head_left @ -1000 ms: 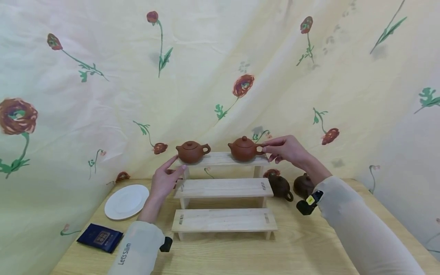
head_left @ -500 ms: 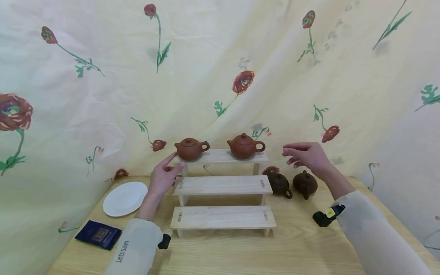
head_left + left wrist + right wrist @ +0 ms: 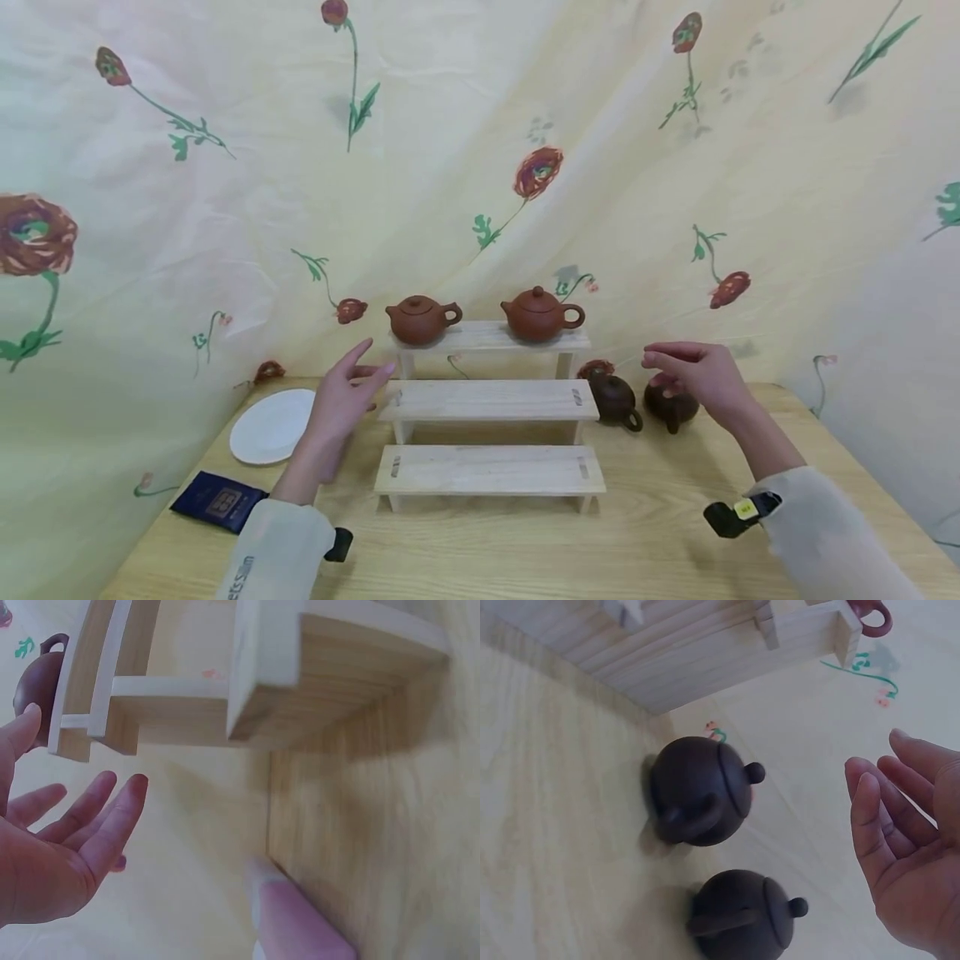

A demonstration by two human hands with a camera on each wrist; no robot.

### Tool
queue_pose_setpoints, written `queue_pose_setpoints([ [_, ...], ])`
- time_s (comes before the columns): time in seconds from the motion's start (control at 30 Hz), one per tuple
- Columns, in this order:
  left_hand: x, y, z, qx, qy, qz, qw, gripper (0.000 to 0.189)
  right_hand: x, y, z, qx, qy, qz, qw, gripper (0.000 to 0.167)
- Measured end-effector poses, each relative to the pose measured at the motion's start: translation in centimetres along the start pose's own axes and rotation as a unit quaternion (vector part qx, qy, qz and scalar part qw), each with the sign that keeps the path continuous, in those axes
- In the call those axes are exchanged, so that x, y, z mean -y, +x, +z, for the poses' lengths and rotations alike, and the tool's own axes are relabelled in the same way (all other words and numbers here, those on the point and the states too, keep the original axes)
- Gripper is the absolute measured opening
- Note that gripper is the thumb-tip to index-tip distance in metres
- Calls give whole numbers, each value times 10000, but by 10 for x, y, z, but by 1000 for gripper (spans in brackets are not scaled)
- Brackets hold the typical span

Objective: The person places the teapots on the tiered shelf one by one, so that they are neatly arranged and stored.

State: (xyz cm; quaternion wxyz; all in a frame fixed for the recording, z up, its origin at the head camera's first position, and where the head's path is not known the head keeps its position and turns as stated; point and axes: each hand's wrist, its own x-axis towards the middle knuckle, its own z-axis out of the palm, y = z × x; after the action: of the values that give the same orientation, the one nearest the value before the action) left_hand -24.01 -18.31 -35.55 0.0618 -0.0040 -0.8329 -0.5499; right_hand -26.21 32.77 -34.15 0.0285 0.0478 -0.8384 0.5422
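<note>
The left hand (image 3: 345,396) is raised near the left end of a three-step wooden stand (image 3: 487,400), its fingers spread and released, with nothing between them. Nearest to it is a reddish-brown teapot (image 3: 420,322), upright at the left end of the stand's top board (image 3: 480,335); the head view shows a gap between fingertips and pot. Toward the right end of the same board stands a taller reddish-brown teapot (image 3: 537,317), also upright. Both have their lids on, spouts toward the board's left end and handles toward its right.

The right hand (image 3: 705,377) is beyond the stand's right end, its fingers loosely bent and released, holding nothing. The right wrist view shows it apart from two dark teapots on the tabletop (image 3: 525,550): one dark pot (image 3: 615,402) just beside the stand's right end, the other dark pot (image 3: 671,408) nearer the back right corner.

A white plate (image 3: 272,427) lies near the tabletop's back left corner, with a dark blue packet (image 3: 217,502) in front of it by the left edge. A flowered cloth (image 3: 450,192) hangs behind the back edge.
</note>
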Motion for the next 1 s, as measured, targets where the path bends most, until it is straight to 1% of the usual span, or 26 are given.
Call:
queue_pose_setpoints([
  [0.13, 8, -13, -2, 208, -9, -15, 9998, 75, -9, -6, 3, -67, -62, 11, 10000, 50],
  [0.23, 13, -20, -1, 277, 177, -24, 9995, 75, -16, -11, 9, -141, -93, 4, 9999, 49],
  [0.37, 18, -26, 1, 318, 524, 57, 9981, 77, -25, -18, 17, -204, -113, 66, 9997, 49],
  [0.53, 20, -33, 3, 422, 638, 167, 9969, 77, -38, -23, 26, -230, -303, 176, 9991, 47],
  [0.7, 21, -37, 6, 537, 491, 17, 9973, 80, -48, -29, 34, -350, -736, 329, 9961, 43],
  [0.87, 22, -39, 10, 433, 316, -138, 9985, 77, -55, -33, 44, -357, -929, 500, 9938, 37],
  [1.0, 23, -38, 13, 339, 210, -96, 9992, 72, -61, -34, 50, -315, -1085, 592, 9918, 33],
])
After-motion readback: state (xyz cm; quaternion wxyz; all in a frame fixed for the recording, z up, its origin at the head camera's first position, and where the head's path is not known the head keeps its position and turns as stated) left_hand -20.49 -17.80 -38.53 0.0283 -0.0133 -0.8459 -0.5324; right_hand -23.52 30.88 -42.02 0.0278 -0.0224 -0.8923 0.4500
